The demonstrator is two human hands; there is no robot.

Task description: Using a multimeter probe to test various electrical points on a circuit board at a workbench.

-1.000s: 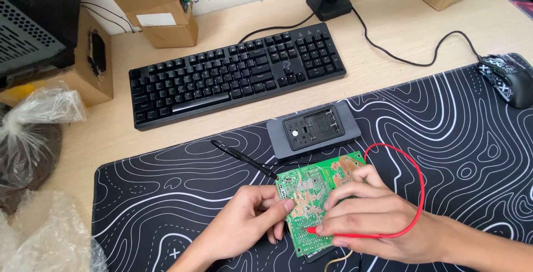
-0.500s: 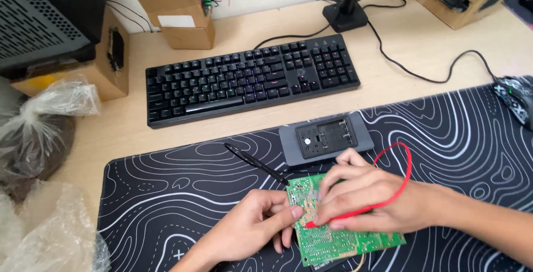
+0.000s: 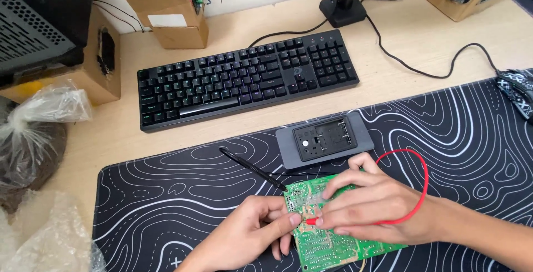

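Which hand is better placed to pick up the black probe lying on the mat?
Left, probably. The left hand only steadies the green board, and the black probe lies just above it. The right hand holds the red probe on the board.

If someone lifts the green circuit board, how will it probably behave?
The green circuit board looks thin and flat, so probably stiff and light. The left hand steadies its edge, suggesting it slides easily on the desk mat. Its small soldered parts seem fragile.
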